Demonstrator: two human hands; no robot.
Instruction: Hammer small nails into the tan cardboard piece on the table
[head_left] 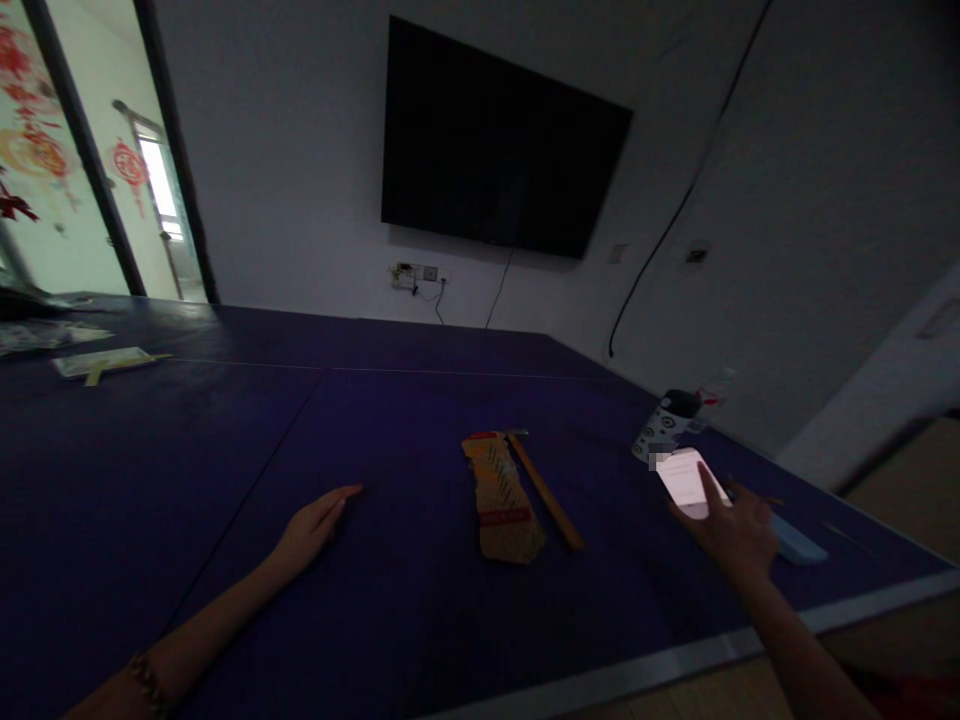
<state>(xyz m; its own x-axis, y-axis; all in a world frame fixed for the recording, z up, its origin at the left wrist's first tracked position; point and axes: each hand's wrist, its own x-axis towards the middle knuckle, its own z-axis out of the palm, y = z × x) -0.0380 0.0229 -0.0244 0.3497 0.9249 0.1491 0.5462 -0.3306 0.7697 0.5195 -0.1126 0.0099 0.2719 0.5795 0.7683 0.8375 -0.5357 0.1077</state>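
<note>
My left hand (pixel 315 522) lies on the dark blue tabletop (pixel 397 600), its fingers stretched out and nothing in it. My right hand (pixel 739 525) is at a phone (pixel 682 482) with a lit screen; the index finger reaches over the screen and the thumb is by its lower edge. The fingers look apart, and no grip around the phone shows. Between my hands lies a torn piece of brown cardboard (pixel 499 500) with red bands. Right beside it is a hammer (pixel 551 497) with a wooden handle, its metal head at the far end.
Behind the phone stands a patterned tumbler (pixel 660 428) with a dark lid, near a clear bottle (pixel 716 392). A light blue case (pixel 799 542) lies right of my right hand. A pale flat packet (pixel 101 362) is at far left. A television (pixel 502 140) hangs on the wall.
</note>
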